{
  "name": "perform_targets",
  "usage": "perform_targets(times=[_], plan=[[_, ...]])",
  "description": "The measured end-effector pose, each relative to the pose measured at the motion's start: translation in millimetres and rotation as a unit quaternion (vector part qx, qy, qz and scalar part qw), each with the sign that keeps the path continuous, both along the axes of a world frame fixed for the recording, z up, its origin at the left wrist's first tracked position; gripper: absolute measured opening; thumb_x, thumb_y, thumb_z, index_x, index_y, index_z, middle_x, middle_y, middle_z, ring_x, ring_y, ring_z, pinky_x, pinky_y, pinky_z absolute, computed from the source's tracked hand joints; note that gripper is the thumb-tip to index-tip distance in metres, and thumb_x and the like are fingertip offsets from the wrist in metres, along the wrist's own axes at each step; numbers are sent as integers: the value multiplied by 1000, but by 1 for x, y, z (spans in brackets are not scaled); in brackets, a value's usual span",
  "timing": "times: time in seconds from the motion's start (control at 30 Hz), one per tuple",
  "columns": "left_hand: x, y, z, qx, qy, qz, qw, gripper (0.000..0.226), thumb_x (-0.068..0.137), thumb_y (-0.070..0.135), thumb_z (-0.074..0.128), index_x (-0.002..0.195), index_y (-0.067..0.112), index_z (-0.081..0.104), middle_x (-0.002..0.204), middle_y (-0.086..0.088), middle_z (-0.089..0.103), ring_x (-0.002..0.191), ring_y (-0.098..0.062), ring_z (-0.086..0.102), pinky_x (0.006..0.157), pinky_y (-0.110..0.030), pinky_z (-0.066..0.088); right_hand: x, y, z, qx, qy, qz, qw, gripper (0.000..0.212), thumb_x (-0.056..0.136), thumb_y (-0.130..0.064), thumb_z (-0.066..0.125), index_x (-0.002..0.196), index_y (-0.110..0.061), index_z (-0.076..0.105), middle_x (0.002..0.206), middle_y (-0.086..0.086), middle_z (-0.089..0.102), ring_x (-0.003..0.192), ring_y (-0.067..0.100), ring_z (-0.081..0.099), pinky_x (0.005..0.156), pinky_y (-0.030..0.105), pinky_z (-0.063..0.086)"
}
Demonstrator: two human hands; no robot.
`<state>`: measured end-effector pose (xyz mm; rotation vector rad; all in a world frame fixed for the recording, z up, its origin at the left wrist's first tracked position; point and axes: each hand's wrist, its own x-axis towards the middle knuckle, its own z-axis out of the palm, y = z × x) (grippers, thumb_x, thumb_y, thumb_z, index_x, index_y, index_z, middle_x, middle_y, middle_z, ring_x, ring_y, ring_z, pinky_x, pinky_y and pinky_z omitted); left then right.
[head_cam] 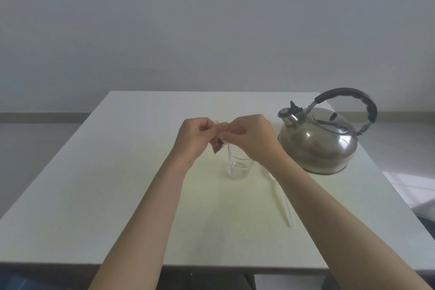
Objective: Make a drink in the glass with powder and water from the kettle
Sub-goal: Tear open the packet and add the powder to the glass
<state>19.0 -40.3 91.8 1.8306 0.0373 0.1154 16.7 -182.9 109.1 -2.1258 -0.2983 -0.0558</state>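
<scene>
A small powder sachet (217, 146) is pinched between my left hand (194, 135) and my right hand (250, 136), held just above and left of the clear glass (239, 167). Most of the sachet is hidden by my fingers; only its dark lower corner and a pale top edge show. The glass stands upright on the table, with nothing that I can see inside it, its rim partly covered by my right hand. A steel kettle (317, 141) with a black handle stands to the right of the glass, spout pointing left.
A white plastic spoon (282, 202) lies on the white table (117, 183) to the right of the glass, its bowl under my right forearm. The table's front edge runs close to my body. A grey wall stands behind.
</scene>
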Motion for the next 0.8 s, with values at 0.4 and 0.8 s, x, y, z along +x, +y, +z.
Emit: perform_targets(times=[0.4, 0.8], plan=[[7, -8, 3, -32, -30, -25, 999, 36, 82, 27, 67, 57, 5, 52, 38, 12, 53, 41, -4, 43, 49, -7, 38, 5, 0, 8, -54, -45, -25, 997, 20, 77, -15, 59, 57, -12, 63, 63, 13, 70, 60, 29, 64, 50, 22, 39], [6, -10, 14, 163, -19, -34, 986, 14, 80, 13, 56, 72, 6, 64, 61, 1, 67, 62, -13, 60, 57, -22, 44, 9, 1, 0, -168, -91, -89, 978, 12, 77, -22, 58, 72, -15, 66, 78, -3, 64, 74, 20, 55, 52, 26, 33]])
